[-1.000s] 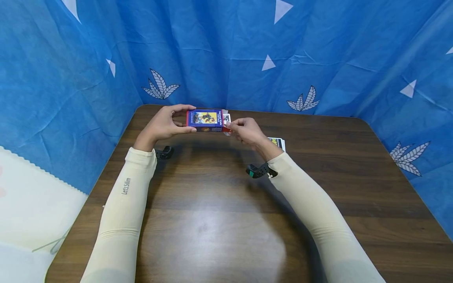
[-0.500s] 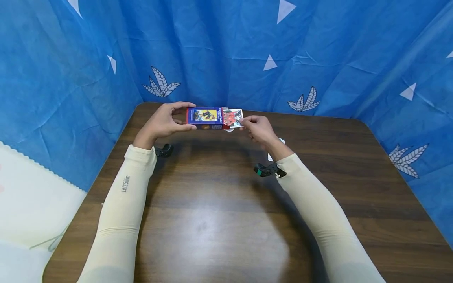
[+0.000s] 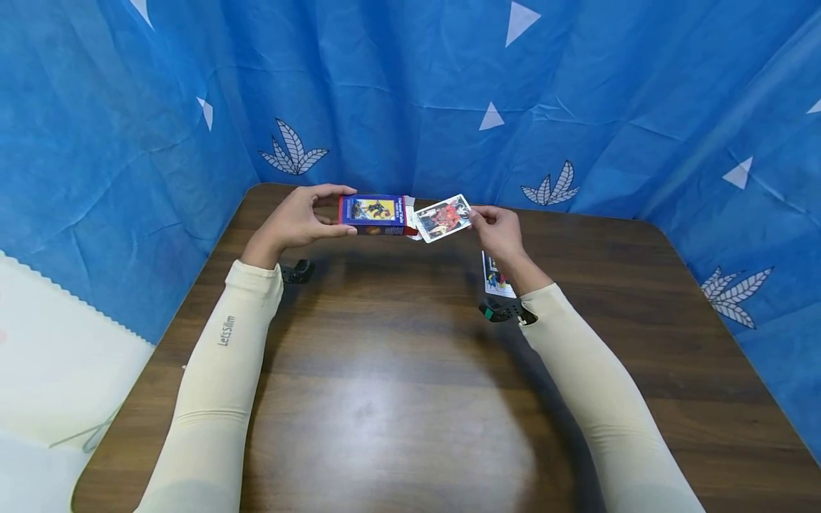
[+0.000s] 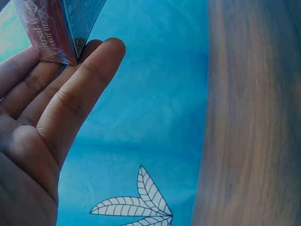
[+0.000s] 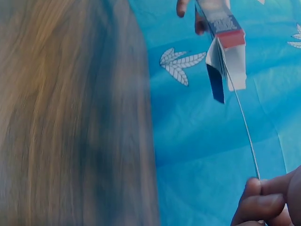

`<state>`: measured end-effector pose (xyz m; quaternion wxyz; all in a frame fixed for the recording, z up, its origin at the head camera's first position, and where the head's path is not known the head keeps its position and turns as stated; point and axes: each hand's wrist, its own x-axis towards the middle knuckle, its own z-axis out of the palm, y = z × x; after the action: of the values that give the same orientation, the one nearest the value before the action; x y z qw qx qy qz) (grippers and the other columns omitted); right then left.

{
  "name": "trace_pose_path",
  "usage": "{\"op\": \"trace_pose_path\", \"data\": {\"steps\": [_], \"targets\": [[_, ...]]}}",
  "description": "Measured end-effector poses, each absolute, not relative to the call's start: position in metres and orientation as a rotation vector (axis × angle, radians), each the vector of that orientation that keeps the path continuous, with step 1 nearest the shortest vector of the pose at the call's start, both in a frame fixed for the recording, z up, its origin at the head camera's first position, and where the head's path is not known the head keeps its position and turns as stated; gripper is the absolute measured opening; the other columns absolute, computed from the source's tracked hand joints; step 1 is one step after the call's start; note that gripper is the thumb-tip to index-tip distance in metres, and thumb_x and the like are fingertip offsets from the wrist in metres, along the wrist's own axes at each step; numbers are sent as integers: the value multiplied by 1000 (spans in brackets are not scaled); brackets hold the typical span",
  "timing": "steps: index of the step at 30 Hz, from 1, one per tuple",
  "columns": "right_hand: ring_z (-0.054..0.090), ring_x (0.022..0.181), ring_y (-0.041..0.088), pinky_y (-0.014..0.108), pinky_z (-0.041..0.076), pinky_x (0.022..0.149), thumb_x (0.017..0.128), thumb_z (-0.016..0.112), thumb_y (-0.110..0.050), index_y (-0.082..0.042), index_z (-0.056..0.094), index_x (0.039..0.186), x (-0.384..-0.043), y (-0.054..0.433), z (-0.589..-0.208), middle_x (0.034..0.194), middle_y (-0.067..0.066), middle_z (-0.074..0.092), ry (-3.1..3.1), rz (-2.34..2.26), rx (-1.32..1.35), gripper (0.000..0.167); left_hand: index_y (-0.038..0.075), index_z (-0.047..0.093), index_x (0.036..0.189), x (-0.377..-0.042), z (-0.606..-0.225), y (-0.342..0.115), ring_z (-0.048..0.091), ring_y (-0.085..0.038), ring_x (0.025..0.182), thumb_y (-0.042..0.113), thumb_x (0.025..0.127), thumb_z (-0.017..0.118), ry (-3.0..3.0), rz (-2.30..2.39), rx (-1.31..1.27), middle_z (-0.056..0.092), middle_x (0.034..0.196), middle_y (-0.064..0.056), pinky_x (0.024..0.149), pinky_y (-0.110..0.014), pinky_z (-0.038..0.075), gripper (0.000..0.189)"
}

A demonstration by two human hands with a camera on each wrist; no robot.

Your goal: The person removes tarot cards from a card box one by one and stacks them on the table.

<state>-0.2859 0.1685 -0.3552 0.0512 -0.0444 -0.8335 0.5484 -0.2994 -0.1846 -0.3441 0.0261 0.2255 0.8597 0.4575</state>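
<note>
the left hand [image 3: 297, 219] grips the blue box [image 3: 372, 214] by its left end, thumb along the near edge and fingers on the far side, holding it up near the far edge of the brown wooden table [image 3: 385, 342]. at the box's right end, its pale flaps stick out. the right hand [image 3: 497, 231] pinches 1 white-edged card [image 3: 442, 218] by a corner, thumb against finger; the card tilts beside the flaps, and whether it touches them is hard to tell. below the right hand, a picture card [image 3: 494, 278] lies on the table, partly hidden. behind stands a blue curtain [image 3: 410, 85] with white triangles and leaves.
</note>
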Motion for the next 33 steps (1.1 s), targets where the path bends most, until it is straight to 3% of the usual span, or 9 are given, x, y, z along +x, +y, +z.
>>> {"op": "trace_pose_path", "data": {"steps": [6, 13, 24, 33], "targets": [[48, 94, 16, 23, 41, 71, 105, 48, -20, -2, 64, 127, -285, 181, -356, 122, 15, 62, -2610, 1513, -117, 33, 19, 58, 136, -299, -345, -185, 58, -23, 115, 36, 74, 87, 2648, 1426, 705, 56, 136, -7, 83, -27, 59, 70], [50, 97, 20, 27, 43, 77, 103, 52, -24, -2, 67, 122, -284, 198, -357, 119, 16, 64, -2696, 1332, -99, 33, 19, 57, 137, -299, -345, -185, 58, -24, 115, 36, 75, 86, 2645, 1427, 703, 55, 136, -7, 84, -28, 59, 71], [51, 89, 21, 28, 46, 69, 104, 50, -23, -2, 66, 119, -289, 233, -370, 107, 14, 60, -2779, 1196, -123, 30, 19, 58, 136, -301, -346, -186, 60, -23, 113, 36, 74, 87, 2641, 1432, 711, 56, 135, -7, 81, -24, 59, 71], [51, 95, 25, 33, 44, 75, 105, 46, -23, -1, 64, 118, -299, 259, -389, 111, 17, 59, -2927, 1092, -182, 31, 20, 58, 136, -302, -347, -187, 58, -24, 116, 36, 75, 86, 2633, 1435, 705, 55, 136, -6, 85, -30, 59, 70]]}}
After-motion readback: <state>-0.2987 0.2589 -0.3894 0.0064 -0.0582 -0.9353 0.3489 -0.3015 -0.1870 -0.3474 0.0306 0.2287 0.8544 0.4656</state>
